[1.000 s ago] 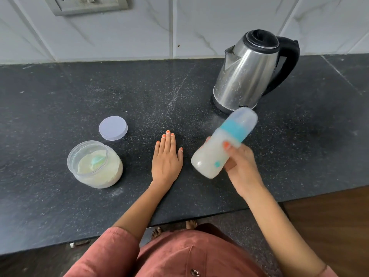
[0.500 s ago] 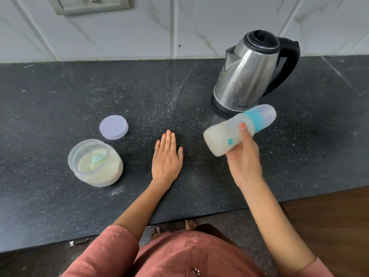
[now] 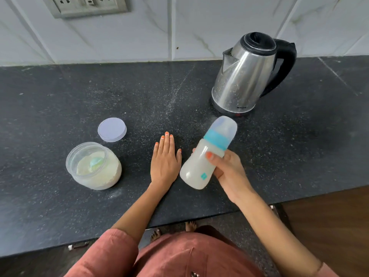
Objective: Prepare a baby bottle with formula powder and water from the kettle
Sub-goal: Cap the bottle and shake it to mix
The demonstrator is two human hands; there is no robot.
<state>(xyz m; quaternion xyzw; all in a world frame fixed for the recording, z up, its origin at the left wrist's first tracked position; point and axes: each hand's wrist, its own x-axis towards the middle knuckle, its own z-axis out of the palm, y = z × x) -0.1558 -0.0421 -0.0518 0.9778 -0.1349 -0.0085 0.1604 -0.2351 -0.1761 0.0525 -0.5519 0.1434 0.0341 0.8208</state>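
Note:
My right hand (image 3: 229, 172) grips a capped baby bottle (image 3: 201, 166) with a blue ring and milky white liquid inside. The bottle is tilted above the counter, cap pointing up and right toward the kettle. My left hand (image 3: 164, 162) lies flat on the black counter (image 3: 60, 108), fingers together, holding nothing, just left of the bottle. The steel kettle (image 3: 245, 76) with a black handle and lid stands upright at the back right. An open clear jar of formula powder (image 3: 93, 166) with a blue-green scoop in it sits at the left.
The jar's pale lid (image 3: 112, 129) lies flat behind the jar. White powder dusts the counter between my left hand and the kettle. A socket plate (image 3: 87, 5) is on the tiled wall. The counter's front edge runs just below my wrists; wooden floor shows at lower right.
The bottle swung from steeply tilted to nearly sideways, then back to steeply tilted, as my right hand shakes it. My left hand, the jar, lid and kettle stayed put.

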